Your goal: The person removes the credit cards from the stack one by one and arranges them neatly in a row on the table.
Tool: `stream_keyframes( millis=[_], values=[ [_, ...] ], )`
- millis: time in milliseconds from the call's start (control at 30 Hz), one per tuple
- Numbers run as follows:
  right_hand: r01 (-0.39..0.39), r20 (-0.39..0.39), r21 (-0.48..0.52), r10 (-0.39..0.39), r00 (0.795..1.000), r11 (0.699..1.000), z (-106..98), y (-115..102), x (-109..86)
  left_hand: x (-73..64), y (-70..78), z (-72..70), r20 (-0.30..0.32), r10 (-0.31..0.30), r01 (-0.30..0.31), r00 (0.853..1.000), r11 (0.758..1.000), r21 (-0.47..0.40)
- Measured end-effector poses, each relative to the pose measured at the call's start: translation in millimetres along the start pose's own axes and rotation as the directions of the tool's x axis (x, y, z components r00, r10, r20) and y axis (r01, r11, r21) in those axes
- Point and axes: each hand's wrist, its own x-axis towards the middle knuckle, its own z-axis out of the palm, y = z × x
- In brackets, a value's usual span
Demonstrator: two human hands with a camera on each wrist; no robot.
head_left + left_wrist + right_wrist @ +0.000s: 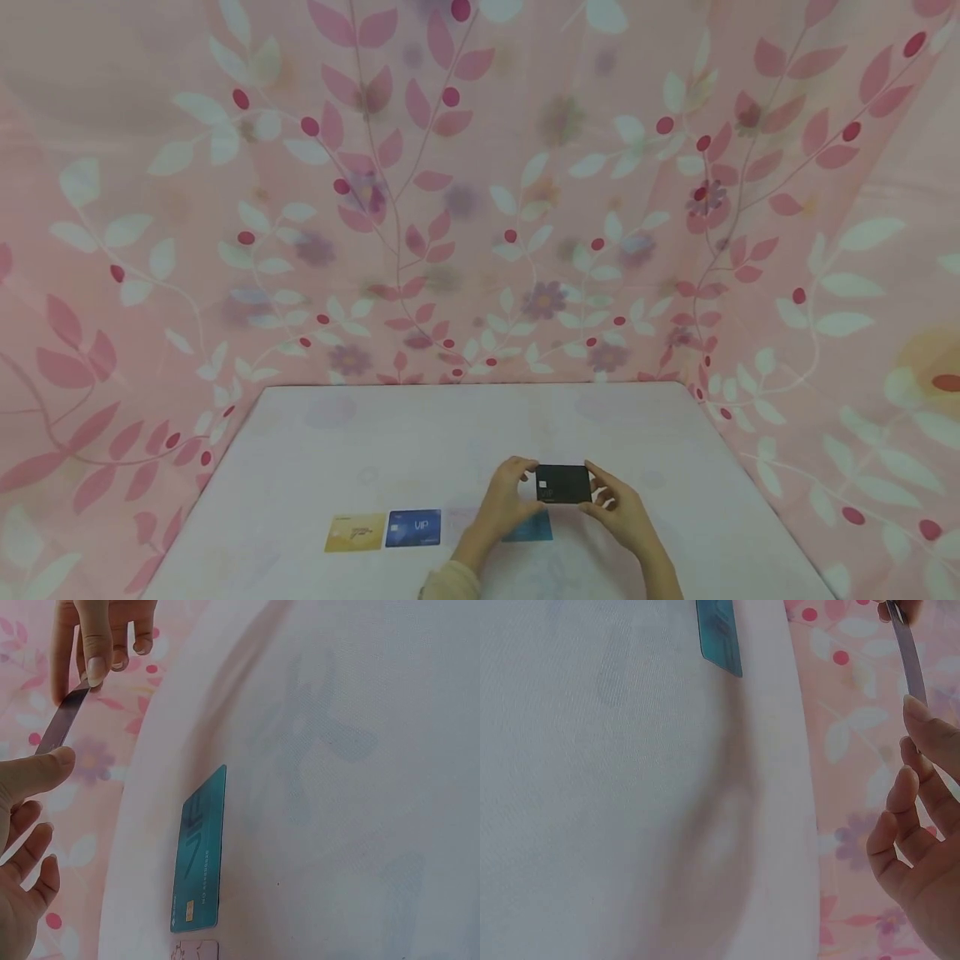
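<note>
black card [563, 483] held up above the table [315, 450], lifted clear of the surface, pinched at both short ends: left hand [504, 498] on its left edge, right hand [619, 507] on its right edge. from the left wrist view, seen edge-on as a thin dark strip [63, 720], thumb tip of the left hand [30, 774] at the near end, fingertips of the other hand [99, 669] gripping the far end. from the right wrist view, again edge-on [907, 646], right hand [922, 847] with thumb tip against its lower end and the other fingers loosely curled below.

directly beneath the held card, flat on the table, a teal card [529, 527], partly hidden by the left hand in the head view; plain in the left wrist view [199, 851], with a small gold chip near one end. further left in the same row, a pale pink card [459, 525], hard to make out against the cloth, then a blue card marked vip [413, 527], then a yellow card [355, 532], side by side, not overlapping. behind and around the table, pink fabric with leaves and berries [465, 192].
</note>
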Motion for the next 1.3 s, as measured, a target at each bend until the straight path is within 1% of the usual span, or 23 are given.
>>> stream_keyframes(
  millis=[100,333,533,767,900,1000,1100,1167,1267,1300],
  values=[
    [-0.007,0.008,-0.009,0.007,1.0,1.0,-2.5,2.2,-2.4,-0.4,1.8,2.1,0.017,-0.006,0.006,1.0,1.0,0.004],
    [-0.051,0.025,-0.011,0.051,0.998,0.999,-6.7,7.9,-6.1,-2.5,5.0,9.8,0.079,-0.085,0.084,0.993,0.996,0.022],
    [-0.068,0.053,-0.031,0.07,0.996,0.997,-9.0,16.6,-10.6,-7.7,6.5,18.4,0.086,-0.112,0.11,0.99,0.993,0.032],
    [-0.093,0.098,-0.047,0.098,0.99,0.995,-8.5,29.1,-15.4,-15.7,2.9,31.0,0.092,-0.14,0.135,0.986,0.989,0.061],
    [-0.095,0.13,-0.063,0.103,0.986,0.993,-8.0,36.7,-18.6,-20.1,2.4,34.9,0.114,-0.177,0.172,0.977,0.984,0.054],
    [-0.097,0.151,-0.057,0.105,0.983,0.994,-8.2,39.9,-20.2,-22.9,2.3,36.8,0.138,-0.212,0.206,0.967,0.977,0.059],
    [-0.096,0.16,-0.047,0.102,0.982,0.994,-7.5,43.8,-21.1,-25.5,1.6,38.9,0.153,-0.221,0.216,0.963,0.975,0.048],
    [-0.082,0.159,-0.036,0.086,0.984,0.996,-6.8,48.0,-21.5,-26.8,0.7,40.5,0.159,-0.222,0.223,0.962,0.975,0.012],
    [-0.024,0.138,-0.014,0.026,0.99,1.0,-5.4,54.9,-22.6,-28.9,-1.8,43.2,0.166,-0.23,0.237,0.959,0.971,-0.026],
    [0.031,0.136,0.002,-0.031,0.99,1.0,-5.2,57.9,-23.1,-29.6,-2.9,44.2,0.167,-0.229,0.237,0.959,0.971,-0.029]
  ],
)
